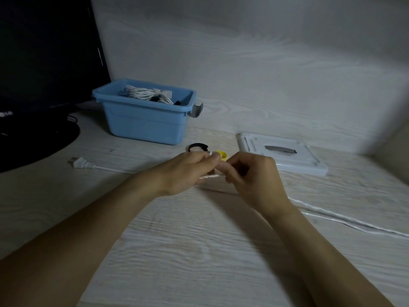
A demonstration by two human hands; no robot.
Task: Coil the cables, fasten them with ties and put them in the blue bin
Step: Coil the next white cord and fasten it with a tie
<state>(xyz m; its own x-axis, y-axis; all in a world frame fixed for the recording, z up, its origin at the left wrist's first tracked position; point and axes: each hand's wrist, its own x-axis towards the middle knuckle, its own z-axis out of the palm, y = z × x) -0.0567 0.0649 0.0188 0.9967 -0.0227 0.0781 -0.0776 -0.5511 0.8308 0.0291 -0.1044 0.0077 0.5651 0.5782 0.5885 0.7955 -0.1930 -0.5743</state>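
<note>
Both hands meet over the middle of the bench (199, 251), fingers curled. The left hand (188, 171) pinches a white cable (345, 220) between thumb and fingertips, with a short end showing above its knuckles. The right hand (252, 176) faces it, thumb and forefinger closed on the same cable where a short span crosses between the two hands. From under the right hand the cable runs in two strands along the bench toward the right edge. On the left it lies flat and ends in a white two-pin plug (80, 163), well apart from the hands.

Just beyond the hands lie a black tie (197, 146), curled into an open ring, and a yellow tie (221, 155), partly hidden behind the fingers. Farther back and to the left stands the blue bin (143, 122), lid off, with white coiled cables (146, 94) already inside and a grey latch hanging at its right end. Its white lid (281, 156) lies flat on the right, near the right hand.

The bench is pale wood grain, and the wall behind has the same finish. A dark monitor (44, 52) on a round black stand fills the far left corner. The light is dim.
</note>
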